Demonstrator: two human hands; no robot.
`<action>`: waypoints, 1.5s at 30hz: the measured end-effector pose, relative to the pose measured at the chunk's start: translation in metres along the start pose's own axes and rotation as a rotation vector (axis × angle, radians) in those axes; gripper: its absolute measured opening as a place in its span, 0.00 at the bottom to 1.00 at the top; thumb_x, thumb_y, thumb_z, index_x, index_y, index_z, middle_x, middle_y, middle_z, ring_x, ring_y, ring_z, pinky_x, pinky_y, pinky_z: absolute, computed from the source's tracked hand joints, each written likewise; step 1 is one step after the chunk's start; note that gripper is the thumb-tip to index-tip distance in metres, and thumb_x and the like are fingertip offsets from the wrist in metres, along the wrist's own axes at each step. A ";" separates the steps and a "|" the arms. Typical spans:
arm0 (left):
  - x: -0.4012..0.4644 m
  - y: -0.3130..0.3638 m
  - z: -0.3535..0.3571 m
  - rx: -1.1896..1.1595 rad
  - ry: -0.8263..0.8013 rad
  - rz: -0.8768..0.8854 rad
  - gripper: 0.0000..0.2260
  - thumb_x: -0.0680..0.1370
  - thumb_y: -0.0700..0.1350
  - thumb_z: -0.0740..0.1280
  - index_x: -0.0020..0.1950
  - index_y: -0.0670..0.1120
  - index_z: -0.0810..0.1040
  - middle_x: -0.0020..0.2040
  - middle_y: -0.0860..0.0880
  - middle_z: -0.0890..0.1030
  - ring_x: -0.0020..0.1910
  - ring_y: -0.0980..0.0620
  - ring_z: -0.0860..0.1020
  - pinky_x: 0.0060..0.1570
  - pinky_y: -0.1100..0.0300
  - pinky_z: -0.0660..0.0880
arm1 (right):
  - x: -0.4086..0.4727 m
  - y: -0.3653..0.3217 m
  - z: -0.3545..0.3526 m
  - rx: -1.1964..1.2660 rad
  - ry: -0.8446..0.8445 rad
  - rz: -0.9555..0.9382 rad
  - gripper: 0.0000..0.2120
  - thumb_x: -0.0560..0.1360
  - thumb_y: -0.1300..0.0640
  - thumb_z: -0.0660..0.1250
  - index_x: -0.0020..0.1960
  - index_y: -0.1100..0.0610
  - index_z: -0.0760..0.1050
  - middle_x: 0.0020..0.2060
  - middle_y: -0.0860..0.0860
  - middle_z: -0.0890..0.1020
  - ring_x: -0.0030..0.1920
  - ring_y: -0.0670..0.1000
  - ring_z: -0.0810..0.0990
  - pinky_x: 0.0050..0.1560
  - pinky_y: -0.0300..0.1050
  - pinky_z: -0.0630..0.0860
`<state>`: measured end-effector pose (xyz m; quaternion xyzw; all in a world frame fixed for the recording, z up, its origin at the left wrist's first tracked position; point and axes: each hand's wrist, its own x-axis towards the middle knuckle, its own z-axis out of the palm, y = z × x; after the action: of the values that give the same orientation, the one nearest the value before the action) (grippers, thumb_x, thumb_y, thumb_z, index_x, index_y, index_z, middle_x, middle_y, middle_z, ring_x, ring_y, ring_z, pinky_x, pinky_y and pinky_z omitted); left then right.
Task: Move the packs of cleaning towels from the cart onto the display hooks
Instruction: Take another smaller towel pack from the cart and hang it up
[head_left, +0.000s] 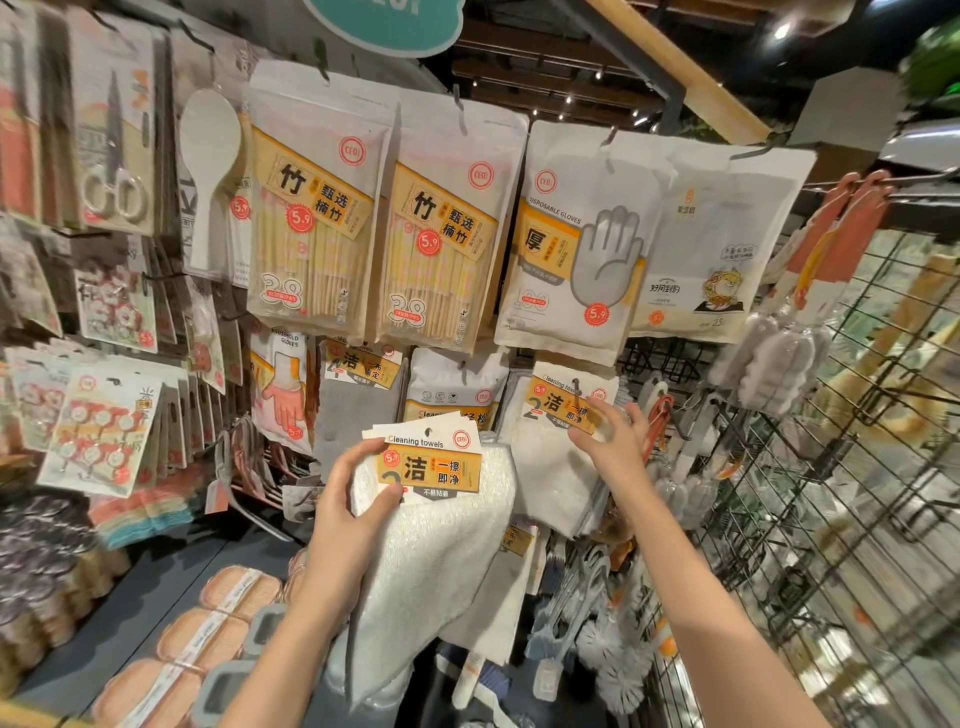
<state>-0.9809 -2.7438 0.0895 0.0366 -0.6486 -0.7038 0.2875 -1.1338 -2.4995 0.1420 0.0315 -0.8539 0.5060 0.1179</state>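
Note:
My left hand (353, 499) grips a stack of white cleaning towel packs (441, 540) by their orange-labelled header cards, held up in front of the display. My right hand (610, 436) reaches to another white cleaning towel pack (556, 457) that hangs on a display hook (576, 387); its fingers touch the pack's orange label and right edge. More towel packs (452, 395) hang behind, between the two hands. The cart is out of view.
Above hang bags of bamboo chopsticks (311, 218), a second chopstick bag (441, 234) and disposable gloves (576, 249). A wire grid panel (841, 467) with brushes stands at right. Sponges (208, 639) lie on the shelf at lower left.

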 end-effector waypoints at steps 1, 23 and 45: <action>-0.002 0.001 0.001 -0.016 0.003 -0.008 0.19 0.75 0.33 0.68 0.59 0.54 0.75 0.56 0.61 0.79 0.53 0.67 0.76 0.49 0.73 0.70 | -0.005 -0.001 -0.001 0.007 0.004 -0.013 0.24 0.72 0.59 0.71 0.67 0.51 0.71 0.74 0.52 0.50 0.73 0.50 0.53 0.69 0.41 0.50; -0.025 0.014 0.013 -0.074 0.019 -0.011 0.23 0.75 0.31 0.67 0.65 0.51 0.71 0.62 0.53 0.76 0.56 0.64 0.76 0.51 0.71 0.73 | -0.103 -0.045 0.032 0.029 -0.335 -0.176 0.27 0.73 0.57 0.71 0.70 0.53 0.67 0.68 0.51 0.66 0.70 0.47 0.62 0.71 0.39 0.56; -0.028 0.015 0.010 -0.043 -0.068 -0.068 0.23 0.72 0.39 0.73 0.59 0.61 0.73 0.62 0.56 0.76 0.62 0.53 0.75 0.63 0.44 0.72 | -0.108 -0.037 0.033 0.310 -0.217 -0.085 0.20 0.70 0.66 0.72 0.46 0.47 0.64 0.49 0.49 0.77 0.56 0.57 0.78 0.54 0.60 0.78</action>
<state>-0.9566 -2.7221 0.0963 0.0286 -0.6413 -0.7276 0.2419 -1.0286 -2.5533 0.1329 0.1396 -0.7714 0.6195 0.0399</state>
